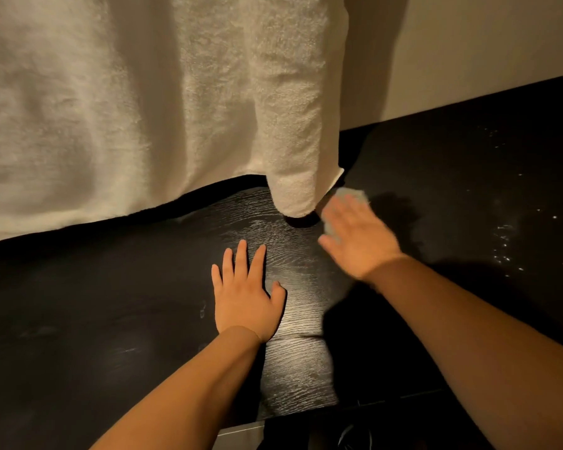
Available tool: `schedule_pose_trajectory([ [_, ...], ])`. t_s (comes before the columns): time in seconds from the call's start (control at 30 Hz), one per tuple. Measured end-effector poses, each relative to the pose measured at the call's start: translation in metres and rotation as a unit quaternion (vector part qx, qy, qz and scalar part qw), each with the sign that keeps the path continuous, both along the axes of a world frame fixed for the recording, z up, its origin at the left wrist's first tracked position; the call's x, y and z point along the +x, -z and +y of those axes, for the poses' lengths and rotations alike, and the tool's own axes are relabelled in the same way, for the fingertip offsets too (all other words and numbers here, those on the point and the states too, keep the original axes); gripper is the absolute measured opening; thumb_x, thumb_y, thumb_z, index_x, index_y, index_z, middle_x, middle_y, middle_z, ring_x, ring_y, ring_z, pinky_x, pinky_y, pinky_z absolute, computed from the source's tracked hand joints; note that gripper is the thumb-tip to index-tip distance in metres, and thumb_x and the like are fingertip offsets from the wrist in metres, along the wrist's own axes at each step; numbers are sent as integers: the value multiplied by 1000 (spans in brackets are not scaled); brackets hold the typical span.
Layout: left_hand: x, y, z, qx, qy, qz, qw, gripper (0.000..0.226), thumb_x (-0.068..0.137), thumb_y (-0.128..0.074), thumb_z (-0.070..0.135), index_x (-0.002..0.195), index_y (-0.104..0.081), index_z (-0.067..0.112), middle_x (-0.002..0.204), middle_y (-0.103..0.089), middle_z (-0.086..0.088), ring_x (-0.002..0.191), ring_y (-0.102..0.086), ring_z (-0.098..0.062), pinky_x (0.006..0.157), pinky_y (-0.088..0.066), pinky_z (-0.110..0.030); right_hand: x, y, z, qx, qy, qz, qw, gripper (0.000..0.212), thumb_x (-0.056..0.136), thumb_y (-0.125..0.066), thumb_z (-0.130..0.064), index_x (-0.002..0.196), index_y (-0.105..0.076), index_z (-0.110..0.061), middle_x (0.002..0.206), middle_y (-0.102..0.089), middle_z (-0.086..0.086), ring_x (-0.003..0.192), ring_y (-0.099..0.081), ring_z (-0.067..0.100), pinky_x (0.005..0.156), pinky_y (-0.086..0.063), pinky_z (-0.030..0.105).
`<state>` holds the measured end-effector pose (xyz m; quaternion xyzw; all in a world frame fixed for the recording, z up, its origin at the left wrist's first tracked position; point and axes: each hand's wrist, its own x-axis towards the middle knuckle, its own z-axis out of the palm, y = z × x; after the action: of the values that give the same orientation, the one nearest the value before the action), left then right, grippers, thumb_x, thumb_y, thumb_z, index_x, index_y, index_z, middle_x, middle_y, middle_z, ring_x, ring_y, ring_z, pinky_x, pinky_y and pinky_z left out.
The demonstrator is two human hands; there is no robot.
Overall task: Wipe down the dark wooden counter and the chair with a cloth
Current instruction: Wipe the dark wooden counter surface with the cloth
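Two forearms show, bare along their whole visible length. The left hand (246,293) and the right hand (358,235) are bare as well, with slim fingers; the right hand's outline is blurred.

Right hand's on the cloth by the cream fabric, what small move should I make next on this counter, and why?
Probably slide the cloth rightward under your right hand, toward the white specks scattered on the counter. That patch looks unwiped, while your left hand rests flat on wood that shows no specks.
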<state>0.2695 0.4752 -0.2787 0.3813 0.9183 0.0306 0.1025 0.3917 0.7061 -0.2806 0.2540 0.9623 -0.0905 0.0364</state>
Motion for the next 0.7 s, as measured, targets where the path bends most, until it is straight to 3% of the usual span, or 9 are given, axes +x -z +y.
schedule_pose_trajectory([
  [0.07,1,0,0,1,0,-2,1000,78,92,-27,57,166,-19,35,176,-3,-2,161,2,-29,129,-3,-56,-1,-2,20,-20,123,0,992,80,97,-10,-62,163,-25,-18,170,-20,11,157,-10,36,128,-9,51],
  [0.13,0,0,0,0,1,-2,1000,78,92,-27,57,166,-18,35,176,-3,-2,161,3,-28,129,-2,-56,-12,-5,13,-30,171,-6,985,79,99,-10,-60,162,-26,-15,169,-20,15,157,-9,38,128,-5,53],
  [0.23,0,0,-1,-2,1,-1,1000,79,91,-27,58,166,-18,35,176,-2,-2,161,3,-28,129,-2,-56,-25,-3,-34,4,14,-22,1000,72,103,-11,-52,151,-43,-9,151,-43,26,148,-23,47,124,-10,62],
  [0.33,0,0,0,1,0,-1,1000,78,92,-28,58,166,-19,34,176,-3,-2,161,2,-29,129,-3,-56,-17,-8,-60,-67,-89,-2,994,75,100,-17,-62,163,-24,-21,165,-32,8,156,-16,35,128,-10,51],
  [0.4,0,0,0,4,0,-1,1000,78,92,-29,57,166,-20,34,176,-4,-2,161,1,-29,129,-4,-56,-13,-12,-40,-42,-102,-11,994,77,99,-18,-63,161,-29,-20,165,-33,9,156,-19,33,128,-11,48],
  [0.47,0,1,-1,4,1,0,1000,78,92,-30,57,166,-20,35,176,-4,-2,161,1,-29,129,-4,-56,-12,-10,-4,0,-36,-7,999,77,99,-19,-60,153,-42,-9,158,-41,20,151,-26,39,127,-14,52],
  [0.6,0,2,0,1,1,0,1000,77,92,-30,57,166,-19,35,176,-3,-2,161,3,-28,129,-2,-55,-5,-6,36,-48,159,2,986,71,104,-22,-58,164,-20,-20,172,-13,8,158,-4,31,129,-2,47],
  [0.7,0,1,-1,-1,0,-1,1000,77,93,-31,57,166,-19,36,176,-3,-2,161,2,-28,129,-3,-56,-7,-2,-8,-36,110,14,993,77,98,-19,-62,162,-23,-19,170,-20,10,158,-8,35,129,-6,50],
])
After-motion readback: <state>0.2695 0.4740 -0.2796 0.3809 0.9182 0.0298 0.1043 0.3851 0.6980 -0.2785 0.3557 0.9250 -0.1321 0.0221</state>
